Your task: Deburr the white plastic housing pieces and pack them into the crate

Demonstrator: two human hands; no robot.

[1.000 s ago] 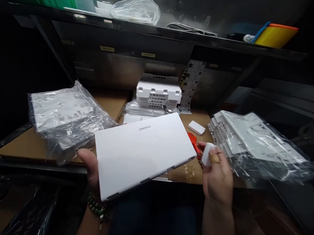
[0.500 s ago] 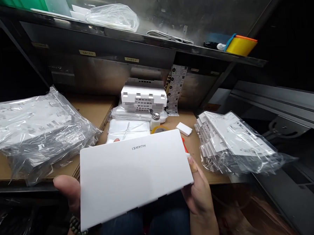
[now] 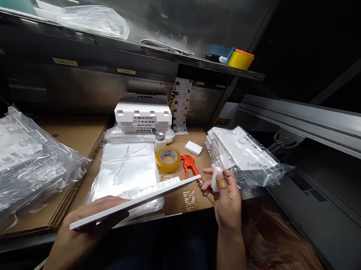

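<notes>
- Dim workstation: cardboard-covered bench (image 3: 190, 199) under a steel shelf (image 3: 164, 55).
- Left hand (image 3: 82, 232) clamped on near end of white plastic cover panel (image 3: 135, 200), thumb on top, panel turned almost edge-on, far end reaching over front edge of bench.
- Right hand (image 3: 228, 201) closed on small white block (image 3: 216, 178), pinched between thumb and fingers, just beside panel's far end, not touching.
- Seemingly mid-inspection or wiping; next move likely calls for bringing block to panel edge.
- Behind panel: tape roll (image 3: 169, 158), red air blow gun (image 3: 189, 164), bagged white parts (image 3: 245, 155) at right edge.
</notes>
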